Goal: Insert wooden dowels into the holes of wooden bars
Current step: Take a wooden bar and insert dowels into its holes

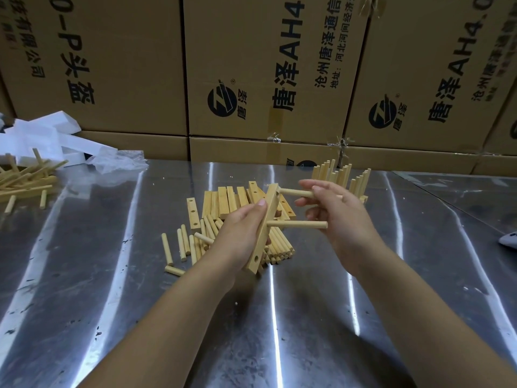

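My left hand (240,233) grips a wooden bar (265,228) held upright and tilted above the table. Two dowels stick out of the bar to the right: an upper dowel (293,192) and a middle dowel (296,224). An empty hole shows near the bar's lower end. My right hand (335,217) pinches the upper dowel between thumb and fingers near its outer end. Below the hands lie loose dowels (195,245) and a stack of bars (223,203) with holes.
A group of finished bars with upright dowels (341,177) stands behind my right hand. More assembled pieces (25,177) lie at the far left by white foam and plastic (56,138). Cardboard boxes (265,79) wall the back of the shiny metal table (279,317).
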